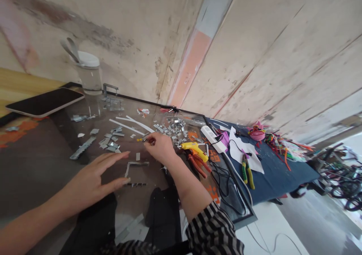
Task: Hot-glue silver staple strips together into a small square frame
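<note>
My left hand point(93, 179) hovers low over the glass tabletop point(53, 172), fingers stretched out and thumb apart. Its thumb tip is beside a thin grey frame of strips point(138, 164), open on its right side; whether they touch I cannot tell. A small pale rectangular piece point(138, 156) lies just beyond the frame. My right hand point(161, 146) is pinched at the table surface, near a tiny yellow piece point(139, 139). What its fingertips hold is too small to make out. Grey cut pieces point(111, 140) lie between the hands and farther back.
White strips point(132, 123) lie behind my hands. Right of my right forearm are a yellow glue gun point(195, 149), red-handled pliers point(199, 164), a white power strip point(213, 139) and black cables. A phone point(45, 100) and a lidded jar point(89, 74) stand back left, near the wall.
</note>
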Demonstrator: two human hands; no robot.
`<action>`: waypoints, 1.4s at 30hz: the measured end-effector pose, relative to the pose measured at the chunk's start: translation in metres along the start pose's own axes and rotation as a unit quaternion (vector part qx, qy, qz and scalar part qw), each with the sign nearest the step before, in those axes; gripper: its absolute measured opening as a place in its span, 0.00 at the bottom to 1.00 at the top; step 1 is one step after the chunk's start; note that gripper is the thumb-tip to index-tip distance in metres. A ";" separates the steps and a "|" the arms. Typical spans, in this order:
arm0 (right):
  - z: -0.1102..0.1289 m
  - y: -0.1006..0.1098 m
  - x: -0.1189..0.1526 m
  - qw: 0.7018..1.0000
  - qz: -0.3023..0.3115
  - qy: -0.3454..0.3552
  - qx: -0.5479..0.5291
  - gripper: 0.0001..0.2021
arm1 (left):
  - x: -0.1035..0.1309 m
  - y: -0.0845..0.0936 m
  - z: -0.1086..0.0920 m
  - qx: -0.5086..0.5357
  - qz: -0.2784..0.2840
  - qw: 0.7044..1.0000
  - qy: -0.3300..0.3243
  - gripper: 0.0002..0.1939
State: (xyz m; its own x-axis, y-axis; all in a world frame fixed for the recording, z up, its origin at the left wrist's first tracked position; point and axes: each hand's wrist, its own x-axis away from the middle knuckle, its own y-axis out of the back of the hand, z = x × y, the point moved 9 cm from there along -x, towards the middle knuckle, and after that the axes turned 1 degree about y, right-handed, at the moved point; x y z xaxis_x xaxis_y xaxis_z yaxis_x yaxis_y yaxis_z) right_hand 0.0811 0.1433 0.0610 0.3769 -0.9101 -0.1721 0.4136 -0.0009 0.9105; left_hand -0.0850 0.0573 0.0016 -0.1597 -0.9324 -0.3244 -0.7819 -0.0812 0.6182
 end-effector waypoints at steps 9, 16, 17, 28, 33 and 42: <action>0.024 0.023 0.008 0.973 -0.004 0.028 -0.228 0.08 | -0.015 0.014 0.018 0.287 -0.061 0.925 0.242 0.28; 0.045 0.051 0.023 0.970 0.019 0.082 -0.228 0.07 | -0.038 0.008 -0.014 0.437 -0.039 0.861 0.258 0.23; 0.047 0.054 0.025 0.970 0.023 0.093 -0.225 0.07 | -0.042 0.008 -0.020 0.451 -0.037 0.855 0.254 0.23; 0.053 0.053 0.026 0.977 0.047 0.147 -0.149 0.09 | -0.054 -0.015 -0.027 0.512 -0.030 0.822 0.247 0.16; 0.056 0.038 0.024 0.981 0.063 0.138 -0.123 0.11 | -0.046 -0.021 -0.007 0.517 -0.033 0.816 0.257 0.16; 0.054 0.030 0.021 0.982 0.040 0.150 -0.103 0.08 | -0.042 -0.025 -0.002 0.538 -0.034 0.802 0.258 0.14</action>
State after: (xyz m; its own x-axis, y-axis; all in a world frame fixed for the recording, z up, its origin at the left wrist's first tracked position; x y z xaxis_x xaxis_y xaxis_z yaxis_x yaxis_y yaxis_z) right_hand 0.0569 0.1015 0.1049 0.6297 -0.7407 -0.2343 0.5202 0.1780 0.8353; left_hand -0.0570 0.0981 0.0014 -0.0410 -0.9829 0.1797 -0.8899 -0.0458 -0.4539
